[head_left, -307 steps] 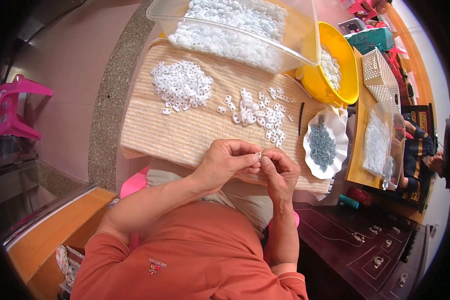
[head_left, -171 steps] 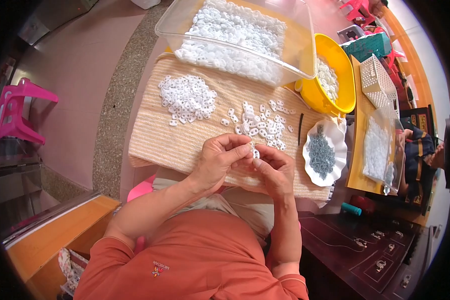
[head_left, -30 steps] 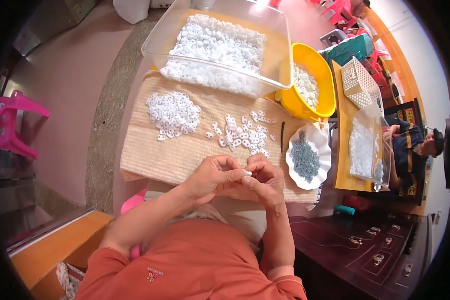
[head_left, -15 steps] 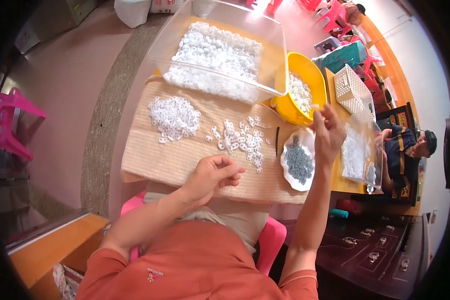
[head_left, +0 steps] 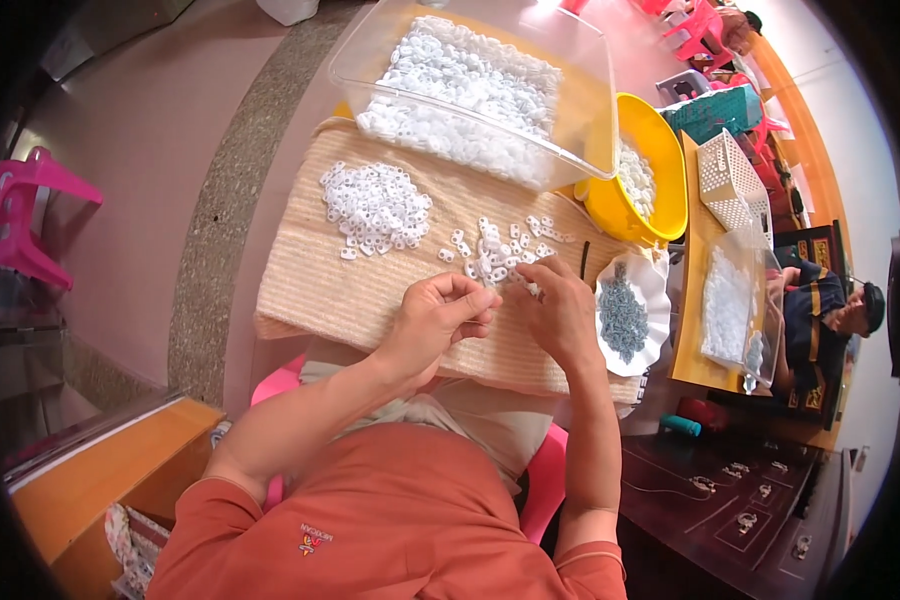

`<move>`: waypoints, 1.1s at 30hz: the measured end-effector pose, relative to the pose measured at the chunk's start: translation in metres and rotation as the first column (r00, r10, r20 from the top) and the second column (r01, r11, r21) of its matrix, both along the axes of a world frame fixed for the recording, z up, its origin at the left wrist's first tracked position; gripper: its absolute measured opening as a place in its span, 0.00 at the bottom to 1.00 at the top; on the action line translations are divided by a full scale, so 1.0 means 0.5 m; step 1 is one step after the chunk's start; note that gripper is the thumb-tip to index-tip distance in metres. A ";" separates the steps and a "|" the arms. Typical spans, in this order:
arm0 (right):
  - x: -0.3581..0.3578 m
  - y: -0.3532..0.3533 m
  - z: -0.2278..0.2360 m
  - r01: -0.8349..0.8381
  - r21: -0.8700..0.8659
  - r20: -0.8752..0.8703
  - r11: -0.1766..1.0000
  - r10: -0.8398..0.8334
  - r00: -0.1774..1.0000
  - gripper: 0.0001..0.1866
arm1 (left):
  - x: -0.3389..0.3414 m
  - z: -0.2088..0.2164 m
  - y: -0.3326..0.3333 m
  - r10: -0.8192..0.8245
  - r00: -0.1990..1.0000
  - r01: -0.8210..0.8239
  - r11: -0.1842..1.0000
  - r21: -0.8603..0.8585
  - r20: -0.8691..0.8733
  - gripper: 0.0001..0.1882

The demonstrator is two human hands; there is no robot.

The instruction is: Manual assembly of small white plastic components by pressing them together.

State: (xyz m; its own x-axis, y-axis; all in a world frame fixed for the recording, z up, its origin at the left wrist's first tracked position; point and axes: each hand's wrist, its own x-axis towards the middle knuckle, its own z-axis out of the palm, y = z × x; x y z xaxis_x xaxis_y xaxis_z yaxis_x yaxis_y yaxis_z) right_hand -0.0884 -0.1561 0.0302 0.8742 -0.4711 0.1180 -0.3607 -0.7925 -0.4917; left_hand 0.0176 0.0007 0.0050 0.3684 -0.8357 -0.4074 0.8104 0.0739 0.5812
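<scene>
My left hand hovers over the near part of the cloth-covered table, thumb and fingertips pinched together. Whatever sits in that pinch is too small to make out. Close beside it, my right hand reaches down to a loose pile of small white plastic pieces with holes. Its fingers are bent and apart, touching the pile's near edge and hiding part of it. A bigger heap of the same white pieces lies to the left. Right of my right hand, a white scalloped dish holds small grey parts.
A clear plastic bin full of white pieces stands at the back. Next to it is a yellow tub with more pieces. A thin black stick lies near the dish. Another person sits at the right, by a second clear bin.
My right hand has come from the yellow tub's near rim leftward and down to the loose pile. My left hand keeps its pinch nearby. The view has shifted slightly.
</scene>
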 end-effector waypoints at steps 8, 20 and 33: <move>0.006 0.021 0.000 0.035 -0.066 -0.011 0.997 -0.036 0.999 0.10 | 0.012 0.000 -0.001 0.074 0.997 -0.074 0.997 0.025 0.003 0.04; -0.018 0.026 -0.001 0.067 0.049 0.048 0.997 -0.069 0.996 0.08 | 0.021 -0.006 -0.003 0.131 0.991 -0.131 0.991 0.015 -0.013 0.04; 0.025 0.090 -0.013 0.210 -0.110 -0.003 0.971 -0.212 0.977 0.08 | 0.018 -0.014 -0.004 0.133 0.991 -0.133 0.991 0.024 0.003 0.04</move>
